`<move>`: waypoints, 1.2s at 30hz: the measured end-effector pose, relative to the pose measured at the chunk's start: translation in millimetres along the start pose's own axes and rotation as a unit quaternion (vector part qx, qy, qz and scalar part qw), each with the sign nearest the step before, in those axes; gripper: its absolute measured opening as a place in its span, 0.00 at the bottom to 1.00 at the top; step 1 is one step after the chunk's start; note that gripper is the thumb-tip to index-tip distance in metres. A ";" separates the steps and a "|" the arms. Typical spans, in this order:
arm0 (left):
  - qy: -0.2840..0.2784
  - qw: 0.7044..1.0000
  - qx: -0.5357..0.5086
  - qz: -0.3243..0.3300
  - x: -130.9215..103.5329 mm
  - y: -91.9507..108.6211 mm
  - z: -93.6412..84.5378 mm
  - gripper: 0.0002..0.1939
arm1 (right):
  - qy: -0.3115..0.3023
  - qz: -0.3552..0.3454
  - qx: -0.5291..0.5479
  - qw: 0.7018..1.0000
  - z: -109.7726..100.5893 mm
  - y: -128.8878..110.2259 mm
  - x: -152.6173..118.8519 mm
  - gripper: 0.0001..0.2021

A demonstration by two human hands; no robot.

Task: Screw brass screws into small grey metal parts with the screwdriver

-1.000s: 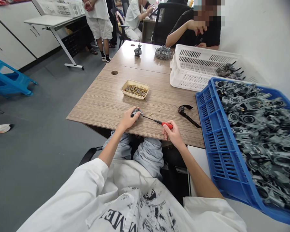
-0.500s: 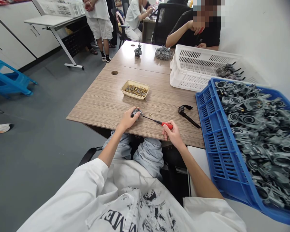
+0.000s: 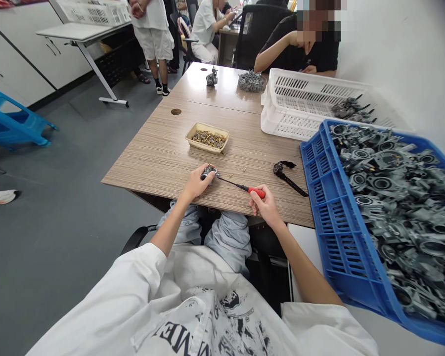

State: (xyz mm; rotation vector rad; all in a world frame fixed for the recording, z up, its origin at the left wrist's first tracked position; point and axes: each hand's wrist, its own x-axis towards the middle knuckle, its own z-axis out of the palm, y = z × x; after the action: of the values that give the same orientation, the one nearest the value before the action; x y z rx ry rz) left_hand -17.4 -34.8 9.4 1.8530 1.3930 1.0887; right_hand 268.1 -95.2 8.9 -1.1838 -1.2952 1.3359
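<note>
My left hand [image 3: 197,183] is closed around a small grey metal carburetor body [image 3: 210,173] on the table near its front edge, hiding part of it. In my right hand [image 3: 265,203] is a screwdriver [image 3: 256,192] with a red handle and a dark shaft. The shaft points left, and its tip meets the right side of the carburetor body; the exact contact is too small to make out. Two small brass pieces [image 3: 231,175] lie on the wood just beyond the shaft. Behind my left hand sits a cream tray [image 3: 190,141] filled with small brass pieces.
A black wristwatch [image 3: 280,170] lies right of the screwdriver. The blue crate [image 3: 321,198], heaped with metal castings, borders the table's right side. Behind it stands a white crate [image 3: 282,123]. Farther back are a carburetor [image 3: 211,77], a bowl of grey parts [image 3: 251,81] and a seated person [image 3: 282,49].
My hands, the screwdriver and the carburetor body stay practically in place. Across the table, the seated person's raised hand has shifted slightly.
</note>
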 end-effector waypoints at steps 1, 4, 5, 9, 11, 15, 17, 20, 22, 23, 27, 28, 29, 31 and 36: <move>0.001 1.000 -0.001 0.001 0.1 0.0 0.0 0.18 | 0.000 0.000 0.000 1.000 -0.1 0.1 0.0 0.22; 0.001 1.000 -0.002 0.003 0.4 0.2 -0.2 0.18 | -0.001 -0.001 0.001 1.000 -0.4 0.5 0.0 0.22; 0.001 1.000 -0.001 0.003 0.5 0.4 -0.3 0.18 | -0.001 0.000 0.001 1.000 -0.5 0.7 0.1 0.22; -0.002 1.000 0.002 -0.002 0.5 1.5 -0.7 0.18 | -0.005 -0.002 0.002 1.000 -0.8 1.0 0.3 0.21; -0.003 1.000 0.003 -0.003 0.4 1.9 -0.8 0.18 | -0.004 -0.002 0.002 1.000 -0.7 0.8 0.2 0.22; 0.000 1.000 0.002 -0.005 0.5 1.7 -0.8 0.18 | -0.002 0.000 -0.001 1.000 -0.2 -0.1 0.0 0.22; 0.000 1.000 0.000 -0.001 0.6 1.1 -0.7 0.18 | -0.002 0.000 -0.003 1.000 -0.2 -0.2 0.2 0.22; 0.000 1.000 -0.002 0.007 0.6 -0.1 -0.4 0.19 | -0.002 -0.002 -0.003 1.000 -0.7 0.4 0.7 0.22; 0.001 1.000 -0.004 0.009 0.6 -1.0 -0.1 0.19 | -0.003 -0.002 -0.002 1.000 -1.2 1.0 1.0 0.22; 0.001 1.000 -0.005 0.009 0.6 -1.4 0.0 0.19 | -0.003 -0.001 -0.001 1.000 -1.3 1.2 1.1 0.22; 0.002 1.000 -0.006 0.007 0.7 -2.2 0.3 0.19 | -0.004 0.000 -0.001 1.000 -1.2 1.6 1.2 0.22; 0.002 1.000 -0.006 0.006 0.7 -2.2 0.4 0.19 | -0.004 -0.001 -0.002 1.000 -1.1 1.6 1.1 0.22; 0.002 1.000 -0.007 0.004 0.8 -2.2 0.4 0.19 | -0.003 -0.001 -0.002 1.000 -0.9 1.5 1.1 0.22; 0.001 1.000 -0.008 0.002 1.0 -2.0 0.5 0.19 | -0.003 -0.001 -0.003 1.000 -0.7 1.5 1.0 0.22; 0.002 1.000 -0.014 0.004 1.0 -1.5 0.5 0.19 | -0.003 0.000 -0.003 1.000 -0.6 1.6 0.7 0.22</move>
State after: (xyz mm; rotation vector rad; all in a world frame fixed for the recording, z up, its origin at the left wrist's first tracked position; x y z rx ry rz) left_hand -17.6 -33.4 8.2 1.8400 1.3673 1.1104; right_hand 268.7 -94.5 7.2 -1.1842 -1.3038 1.3379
